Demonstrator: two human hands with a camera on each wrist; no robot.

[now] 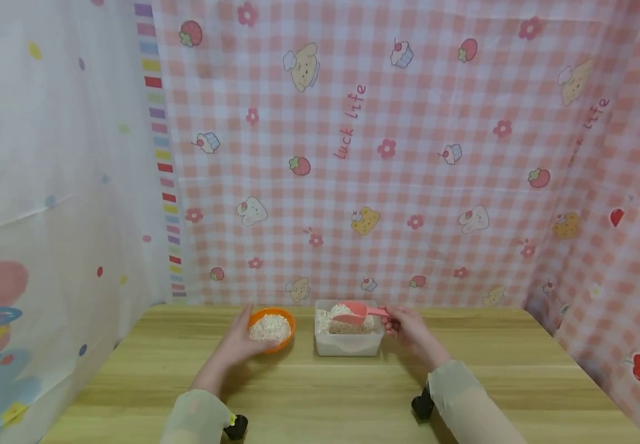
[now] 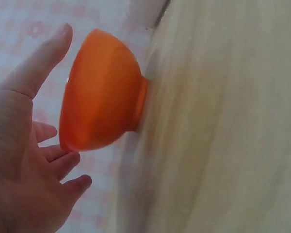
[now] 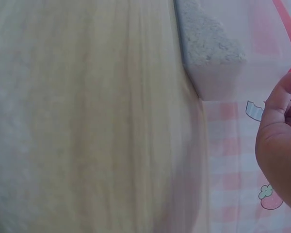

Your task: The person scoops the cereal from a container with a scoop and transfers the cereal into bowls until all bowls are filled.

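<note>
"Closest to us, two pale sleeves (image 1: 195, 420) reach in from the bottom edge, each with a black piece (image 1: 235, 427) at the wrist. What do we find beyond them?"

"We find the scoop (image 1: 360, 315) first: smooth, pinkish red, with a wide head and a slim handle. Its head carries a heap of pale flakes (image 1: 342, 310)."

"Where do we place it?"

"Over the box (image 1: 348, 346), with the handle reaching past the right-hand rim. We cannot tell whether its underside touches what lies below."

"And the right hand (image 1: 407, 327)?"

"We see its thumb and fingers closed round the end of the handle."

"Let us turn to the containers, then."

"We count two, side by side and apart. The box is rectangular and translucent, and it sits on the wooden table (image 1: 320, 401); through its wall, in the right wrist view, we make out more flakes. To its left is the bowl (image 2: 102, 92), bright orange and round, with a narrow foot. From the head view we see a broad mound of the same pale flakes in it."

"How do we find the left hand (image 1: 240, 341)?"

"Spread about the bowl, thumb on one side and fingers on the other. In the left wrist view the thumb is stretched out straight and the fingers are loose at the rim."
</note>
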